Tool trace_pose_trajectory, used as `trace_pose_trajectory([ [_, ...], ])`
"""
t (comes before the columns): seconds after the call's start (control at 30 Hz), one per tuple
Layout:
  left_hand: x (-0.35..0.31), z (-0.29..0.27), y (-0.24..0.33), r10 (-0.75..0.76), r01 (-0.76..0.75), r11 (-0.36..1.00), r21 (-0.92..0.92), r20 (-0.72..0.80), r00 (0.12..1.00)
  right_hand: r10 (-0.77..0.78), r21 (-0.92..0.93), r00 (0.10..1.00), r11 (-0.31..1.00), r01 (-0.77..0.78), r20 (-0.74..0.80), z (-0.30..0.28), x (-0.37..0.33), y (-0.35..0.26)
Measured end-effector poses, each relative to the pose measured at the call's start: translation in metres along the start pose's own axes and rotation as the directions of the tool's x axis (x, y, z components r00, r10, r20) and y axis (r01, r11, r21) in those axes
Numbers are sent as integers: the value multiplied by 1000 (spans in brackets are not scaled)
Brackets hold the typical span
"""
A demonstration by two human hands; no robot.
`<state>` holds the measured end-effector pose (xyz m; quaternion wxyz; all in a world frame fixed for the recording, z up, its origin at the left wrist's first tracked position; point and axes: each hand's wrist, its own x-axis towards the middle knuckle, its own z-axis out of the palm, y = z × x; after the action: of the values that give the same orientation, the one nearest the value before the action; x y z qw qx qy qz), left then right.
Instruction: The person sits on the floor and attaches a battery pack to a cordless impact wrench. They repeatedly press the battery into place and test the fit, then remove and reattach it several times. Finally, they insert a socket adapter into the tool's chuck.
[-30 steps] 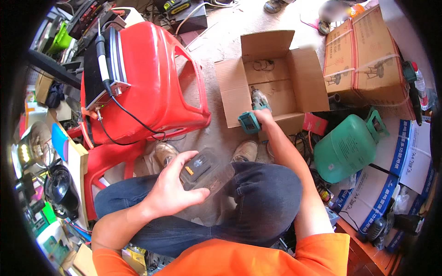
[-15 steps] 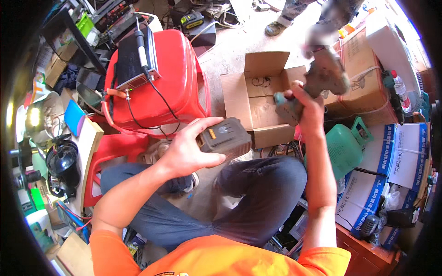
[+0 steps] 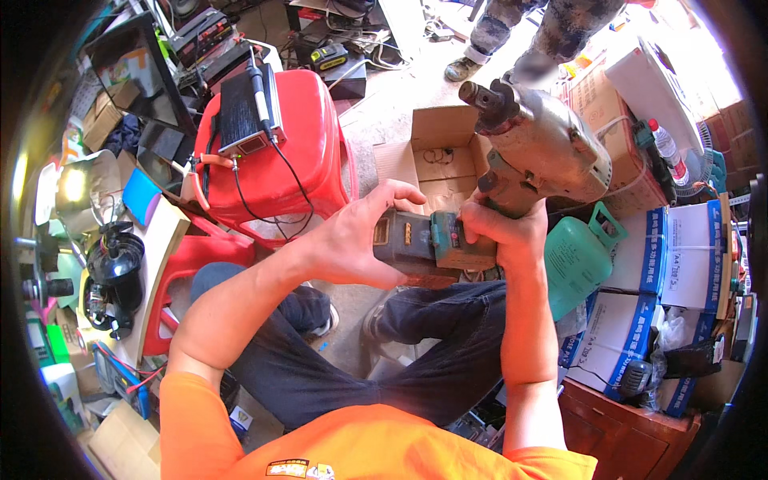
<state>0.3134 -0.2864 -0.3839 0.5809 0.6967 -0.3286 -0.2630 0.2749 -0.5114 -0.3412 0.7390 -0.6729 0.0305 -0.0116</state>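
now | battery touching power tool | moments earlier: apart

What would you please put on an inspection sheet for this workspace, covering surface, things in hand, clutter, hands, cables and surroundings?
Surface: light floor; the work is held above it.
Things in hand: worn-looking power tool; dark battery pack at its teal base; whether fully latched cannot be told.
Clutter: open cardboard box beyond the hands; green canister and white-and-blue cartons at right.
Hands: left hand holds the dark battery pack; right hand grips the power tool.
Cables: black cable drooping over the red stool.
Surroundings: another person's camouflage trousers at the top.
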Motion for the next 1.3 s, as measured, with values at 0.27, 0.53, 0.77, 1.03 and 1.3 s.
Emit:
trace_pose_trajectory([
  [0.27,-2,-2,-18,122,-116,979,166,-24,992,-46,254,983,963,90,-176,2,-13,38],
  [0.53,-6,23,-34,50,-53,988,145,27,998,86,158,983,986,-61,-160,22,-34,50],
  [0.77,7,-23,-13,214,-197,969,145,-111,970,-87,320,991,940,114,-97,4,-20,59],
  [1.03,24,38,-39,-17,-80,958,-277,-334,943,-248,-24,955,969,248,-162,6,-38,81],
  [1.3,25,19,-42,-237,193,928,-318,-105,966,-57,362,987,926,108,-149,7,-22,62],
])
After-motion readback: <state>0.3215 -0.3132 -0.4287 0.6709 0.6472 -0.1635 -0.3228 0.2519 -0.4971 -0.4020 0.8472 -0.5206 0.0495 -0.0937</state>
